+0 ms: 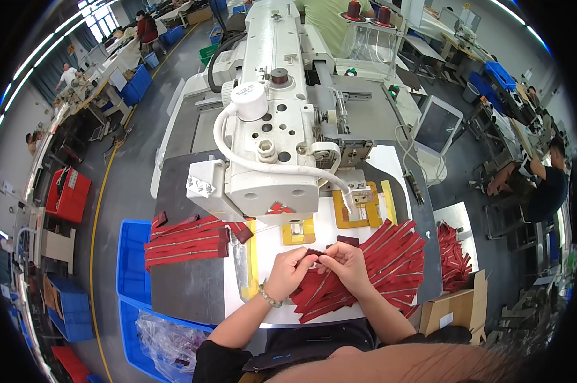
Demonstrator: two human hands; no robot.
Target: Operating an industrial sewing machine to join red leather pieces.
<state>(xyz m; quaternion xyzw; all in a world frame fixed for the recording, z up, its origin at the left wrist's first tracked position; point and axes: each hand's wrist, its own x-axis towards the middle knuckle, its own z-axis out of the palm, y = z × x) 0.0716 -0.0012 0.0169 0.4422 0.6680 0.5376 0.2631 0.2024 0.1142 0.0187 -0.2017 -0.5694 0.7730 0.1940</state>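
Observation:
In front of the sewing machine, my left hand and my right hand meet, fingertips pinched on a small dark maroon fabric piece. Most of that piece is hidden by the fingers. Beneath and beside my right hand lies a fanned pile of red zippers. Another dark maroon fabric piece rests just beyond that hand. Further left, a row of red zippers with dark maroon ends lies on the table. A yellow-edged clamp plate sits just ahead of my fingers.
Blue bins stand at the table's left side, the lower one with clear plastic. To the right are more red zippers on a white surface and an open cardboard box. A screen stands beyond; another person sits far right.

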